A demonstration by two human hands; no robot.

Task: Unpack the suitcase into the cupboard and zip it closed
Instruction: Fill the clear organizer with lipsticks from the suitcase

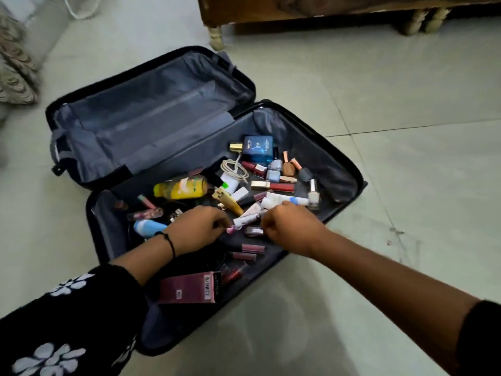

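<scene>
A black suitcase [339, 169] lies open on the floor, its left half [151, 109] bare grey lining. The right half holds several cosmetics: a yellow bottle [181, 188], a blue perfume box [257, 151], nail polish bottles [273, 169], lipsticks [252, 248] and a maroon box [189, 287]. My left hand [198, 229] pinches the pink end of a small white tube [245, 219]. My right hand [287, 229] hovers curled at the tube's other end, beside a dark lipstick [253, 231]. Its fingertips are hidden, so what it holds is unclear.
Pale tiled floor [379, 90] surrounds the suitcase. A wooden furniture piece with carved legs [217, 36] stands behind it. Patterned fabric [16, 71] hangs at the far left. A coiled white cable [234, 169] lies among the cosmetics.
</scene>
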